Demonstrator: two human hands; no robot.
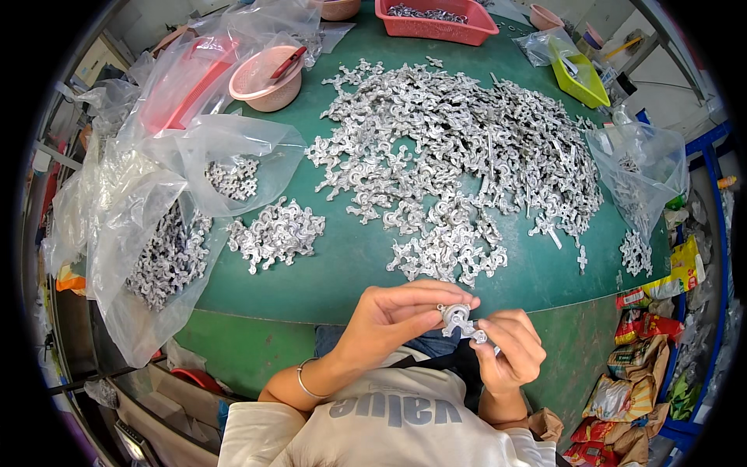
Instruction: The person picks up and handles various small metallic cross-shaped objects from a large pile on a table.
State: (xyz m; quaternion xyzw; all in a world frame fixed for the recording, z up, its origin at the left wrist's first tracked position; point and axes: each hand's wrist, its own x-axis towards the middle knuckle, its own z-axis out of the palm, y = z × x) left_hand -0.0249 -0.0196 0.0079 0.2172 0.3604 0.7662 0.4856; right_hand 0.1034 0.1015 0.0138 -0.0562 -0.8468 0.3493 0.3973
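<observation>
Between my two hands, just past the table's near edge, is a small silvery cast metal part (457, 321) with a round end and curved arms. My left hand (401, 311) pinches its rounded end between thumb and fingers. On the other end, the fingertips of my right hand (510, 346) close around a short arm of the same part. A large heap of similar metal parts (459, 140) spreads over the green table (350, 284), its near tip lying close in front of my hands. To the left lies a smaller pile of parts (278, 233).
Clear plastic bags (249, 148) holding parts lie at the left, with another bag (642, 171) at the right edge. Beyond stand a pink basket (268, 82) with a red-handled tool, a red tray (436, 29) and a yellow-green basket (583, 82). Colourful packets (622, 397) fill the lower right.
</observation>
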